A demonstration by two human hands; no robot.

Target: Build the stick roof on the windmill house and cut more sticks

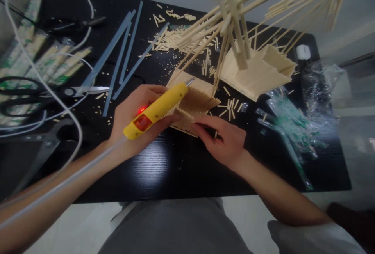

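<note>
1. Glue gun of yellow plastic (158, 109) is clasped in the left hand (125, 107), metal nozzle (190, 82) pointing away, presumably for safety.
2. Right hand (224, 139) meets a pale wooden-stick structure (202, 97), apparently steadying it; its grip cannot be told.
3. Structure sits between both hands, over the black tabletop (187, 168).

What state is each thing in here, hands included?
Left hand: closed around the yellow tool.
Yellow tool: held, metal tip pointing away; red light glowing beside it.
Right hand: fingertips at the stick model, grip unclear.
Scissors: lying, blades apparently together.
Blue strips: loose.
Cut sticks: scattered.
Plastic wrappers: crumpled.
</note>
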